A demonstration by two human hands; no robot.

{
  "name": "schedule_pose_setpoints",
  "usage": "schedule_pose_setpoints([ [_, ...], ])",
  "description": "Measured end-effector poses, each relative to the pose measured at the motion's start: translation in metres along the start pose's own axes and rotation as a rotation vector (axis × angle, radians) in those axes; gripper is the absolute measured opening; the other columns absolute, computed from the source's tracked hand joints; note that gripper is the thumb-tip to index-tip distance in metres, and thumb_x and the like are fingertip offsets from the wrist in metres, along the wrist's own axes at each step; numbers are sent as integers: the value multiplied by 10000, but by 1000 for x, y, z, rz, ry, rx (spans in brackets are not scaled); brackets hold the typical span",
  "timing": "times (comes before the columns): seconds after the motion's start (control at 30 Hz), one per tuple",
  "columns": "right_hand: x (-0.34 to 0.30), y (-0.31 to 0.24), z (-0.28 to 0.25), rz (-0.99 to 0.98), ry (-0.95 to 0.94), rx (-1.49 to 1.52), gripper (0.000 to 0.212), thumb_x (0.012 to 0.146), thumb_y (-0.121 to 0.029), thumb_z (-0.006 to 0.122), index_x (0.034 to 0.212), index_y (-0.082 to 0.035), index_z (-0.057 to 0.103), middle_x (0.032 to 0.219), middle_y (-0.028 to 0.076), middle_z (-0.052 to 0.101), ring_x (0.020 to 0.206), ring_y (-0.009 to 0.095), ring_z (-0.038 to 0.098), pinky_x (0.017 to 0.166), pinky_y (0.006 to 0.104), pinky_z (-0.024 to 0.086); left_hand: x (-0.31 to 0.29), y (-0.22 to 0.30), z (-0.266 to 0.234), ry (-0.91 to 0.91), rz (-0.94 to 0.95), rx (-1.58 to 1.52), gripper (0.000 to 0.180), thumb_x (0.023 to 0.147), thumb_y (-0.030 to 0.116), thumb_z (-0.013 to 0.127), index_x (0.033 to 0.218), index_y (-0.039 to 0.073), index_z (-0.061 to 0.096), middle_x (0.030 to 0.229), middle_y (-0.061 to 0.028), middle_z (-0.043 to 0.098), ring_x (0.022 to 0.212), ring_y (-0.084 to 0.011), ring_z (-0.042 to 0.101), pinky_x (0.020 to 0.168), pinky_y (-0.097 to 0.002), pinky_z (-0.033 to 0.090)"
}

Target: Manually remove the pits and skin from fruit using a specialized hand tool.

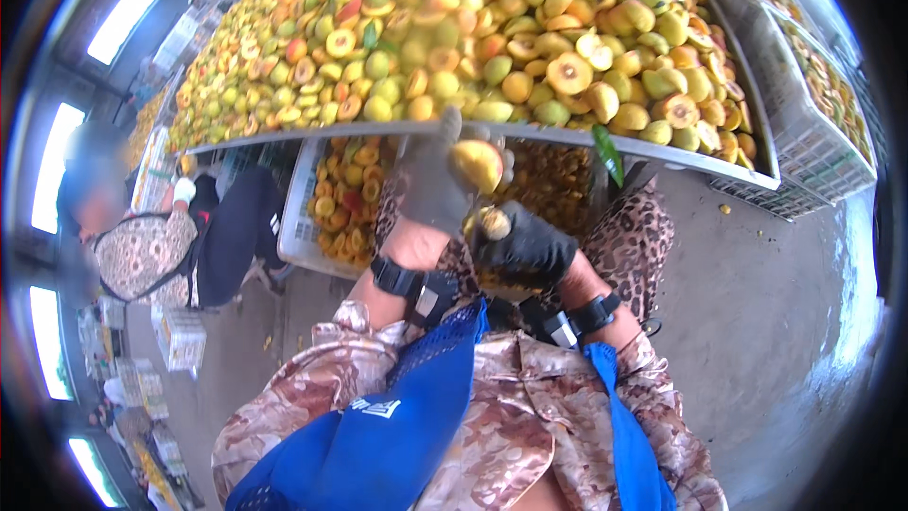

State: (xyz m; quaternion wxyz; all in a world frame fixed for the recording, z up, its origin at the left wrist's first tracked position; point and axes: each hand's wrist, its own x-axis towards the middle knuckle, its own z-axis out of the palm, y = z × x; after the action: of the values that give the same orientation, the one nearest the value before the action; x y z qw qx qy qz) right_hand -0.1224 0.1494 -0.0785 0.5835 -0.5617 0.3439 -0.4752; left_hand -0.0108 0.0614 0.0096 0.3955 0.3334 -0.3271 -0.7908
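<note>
Where the tray rim (567, 135) ends — left hand (433, 180), peach (476, 165).

A grey glove covers the left hand (433, 180), a black one the right hand (523, 248). Black wristbands sit on both wrists. At the bottom of the frame are floral sleeves and a blue apron.

A long grey metal table with a raised rim (662, 149) bears a heap of yellow-green whole and halved stone fruits (492, 28), possibly peaches. A white slatted plastic crate (301, 227) stands on the grey concrete floor (757, 322) beneath.
</note>
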Motion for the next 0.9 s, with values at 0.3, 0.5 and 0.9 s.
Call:
schedule_pose_setpoints([
  [0.3, 12, 26, -20, 225, 485, -98, 164, 821, -163, 699, 771, -12, 662, 660, 9, 619, 630, 97, 555, 599, 317, 481, 29, 17, -73, -7, 271, 63, 375, 977, 182, 619, 1245, -68, 537, 1002, -165, 715, 902, -257, 717, 798, -335, 577],
  [0.5, 33, 8, -6, 198, 430, -82, 65, 809, -80, 688, 760, -41, 671, 700, -22, 638, 651, 75, 570, 597, 278, 491, 11, 31, -54, 233, 735, 1108, 357, 1035, 288, 528, 1222, -12, 574, 1031, -92, 686, 901, -203, 669, 785, -349, 552],
  [0.9, 9, 15, 12, 22, 241, 66, 281, 921, -96, 614, 1194, -30, 604, 1137, 64, 651, 1009, 175, 599, 903, 317, 486, 7, -34, -25, -112, 372, 428, 428, 1024, 389, 543, 872, 7, 663, 863, -112, 695, 753, -181, 672, 707, -310, 548],
])
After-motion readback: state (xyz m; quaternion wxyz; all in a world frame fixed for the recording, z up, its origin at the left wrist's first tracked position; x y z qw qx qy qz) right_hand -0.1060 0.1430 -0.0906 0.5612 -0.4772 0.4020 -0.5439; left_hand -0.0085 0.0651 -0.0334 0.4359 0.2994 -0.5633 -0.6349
